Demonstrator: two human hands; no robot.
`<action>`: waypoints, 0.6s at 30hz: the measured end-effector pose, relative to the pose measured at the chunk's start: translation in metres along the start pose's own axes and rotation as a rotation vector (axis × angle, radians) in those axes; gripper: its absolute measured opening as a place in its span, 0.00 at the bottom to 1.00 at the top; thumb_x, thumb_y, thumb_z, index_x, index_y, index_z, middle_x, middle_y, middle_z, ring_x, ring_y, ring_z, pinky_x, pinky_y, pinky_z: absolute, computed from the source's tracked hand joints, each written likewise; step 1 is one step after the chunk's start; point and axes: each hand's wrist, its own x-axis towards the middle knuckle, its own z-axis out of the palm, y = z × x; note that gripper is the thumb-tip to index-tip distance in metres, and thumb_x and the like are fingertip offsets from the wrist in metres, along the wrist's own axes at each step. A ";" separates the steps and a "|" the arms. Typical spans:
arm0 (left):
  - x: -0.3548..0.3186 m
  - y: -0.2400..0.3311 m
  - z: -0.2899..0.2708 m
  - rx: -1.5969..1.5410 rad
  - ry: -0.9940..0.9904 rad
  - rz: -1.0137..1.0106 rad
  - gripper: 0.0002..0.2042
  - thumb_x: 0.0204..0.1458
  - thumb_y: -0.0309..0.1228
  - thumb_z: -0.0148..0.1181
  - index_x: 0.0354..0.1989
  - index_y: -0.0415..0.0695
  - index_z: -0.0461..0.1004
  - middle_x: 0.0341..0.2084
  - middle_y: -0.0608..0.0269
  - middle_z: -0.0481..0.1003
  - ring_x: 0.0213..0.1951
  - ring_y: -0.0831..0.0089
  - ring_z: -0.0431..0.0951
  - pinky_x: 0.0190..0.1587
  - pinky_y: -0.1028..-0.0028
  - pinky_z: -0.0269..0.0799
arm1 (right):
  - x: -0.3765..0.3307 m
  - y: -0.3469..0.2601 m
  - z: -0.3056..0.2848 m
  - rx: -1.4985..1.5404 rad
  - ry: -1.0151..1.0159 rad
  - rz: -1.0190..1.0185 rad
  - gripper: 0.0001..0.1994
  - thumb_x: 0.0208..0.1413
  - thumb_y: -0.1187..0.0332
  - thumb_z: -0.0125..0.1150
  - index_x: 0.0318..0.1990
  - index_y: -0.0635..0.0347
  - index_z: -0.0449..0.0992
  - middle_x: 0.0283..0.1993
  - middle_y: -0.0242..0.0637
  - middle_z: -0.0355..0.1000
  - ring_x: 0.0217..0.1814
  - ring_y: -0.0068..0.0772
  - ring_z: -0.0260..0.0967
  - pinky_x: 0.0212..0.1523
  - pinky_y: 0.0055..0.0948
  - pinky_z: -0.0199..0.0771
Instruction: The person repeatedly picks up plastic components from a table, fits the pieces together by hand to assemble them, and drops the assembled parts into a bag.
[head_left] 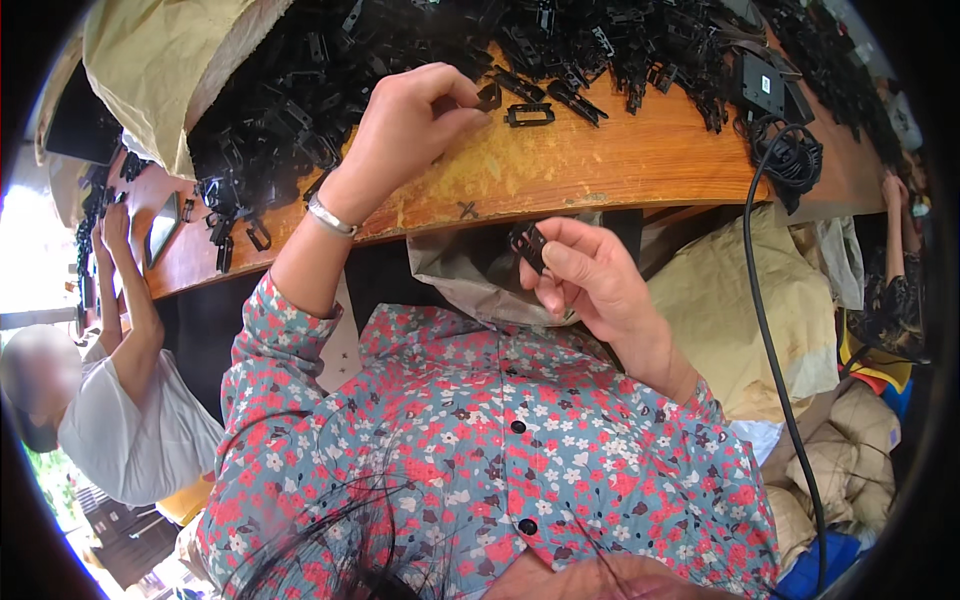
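Over the table's near side, my left hand pinches a small black plastic part between thumb and forefinger. That part is at the edge of a large heap of similar black parts. My right hand is in front of the table edge, closer to my body. Its thumb and fingers grip another black plastic part, partly covered by the fingertips. Just right of my left hand lie a rectangular black frame and a long black clip-like piece.
The worn wooden table curves across the top. A brown paper sack stands at the far left; another brown sack is at lower right. A black cable hangs off the right side. Co-workers sit at left and far right.
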 end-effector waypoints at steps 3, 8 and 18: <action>-0.019 0.009 -0.002 -0.458 -0.009 -0.235 0.04 0.59 0.22 0.68 0.39 0.39 0.78 0.38 0.64 0.83 0.33 0.80 0.80 0.41 0.77 0.77 | 0.008 -0.014 0.009 -0.005 0.005 -0.110 0.15 0.69 0.65 0.65 0.55 0.66 0.78 0.39 0.40 0.81 0.28 0.21 0.74 0.28 0.21 0.75; -0.049 0.020 0.005 -1.034 0.035 -0.258 0.15 0.61 0.22 0.66 0.56 0.38 0.74 0.46 0.52 0.84 0.39 0.77 0.82 0.43 0.78 0.79 | 0.034 -0.028 0.023 -0.209 0.156 -0.385 0.14 0.68 0.69 0.65 0.55 0.69 0.77 0.37 0.40 0.81 0.26 0.22 0.75 0.28 0.21 0.76; -0.071 0.033 0.016 -1.087 0.144 -0.323 0.18 0.62 0.22 0.66 0.60 0.36 0.73 0.46 0.63 0.80 0.44 0.77 0.82 0.47 0.76 0.82 | 0.051 -0.013 0.046 -0.667 0.252 -0.492 0.15 0.64 0.72 0.70 0.55 0.68 0.79 0.34 0.31 0.80 0.29 0.16 0.75 0.31 0.19 0.76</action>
